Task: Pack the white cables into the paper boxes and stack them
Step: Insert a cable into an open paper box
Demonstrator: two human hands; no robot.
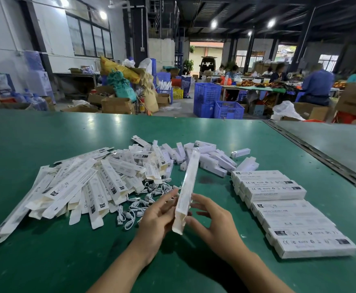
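left hand (158, 216) pinching a long paper box (185, 193) upright, right hand (213, 218) spread beside it, looks mid-packing, next grab a white cable (130, 216) and slide it in.

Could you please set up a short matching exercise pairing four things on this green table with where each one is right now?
Things:
1. long paper box
2. stacked boxes
3. flat unfolded boxes
4. loose white cables

Places:
A. lying on the mat just in front of the left hand
B. neat rows at the right of the table
C. held tilted between both hands, right hand beside it
D. a spread heap at the left of the table

Pairs: 1-C, 2-B, 3-D, 4-A
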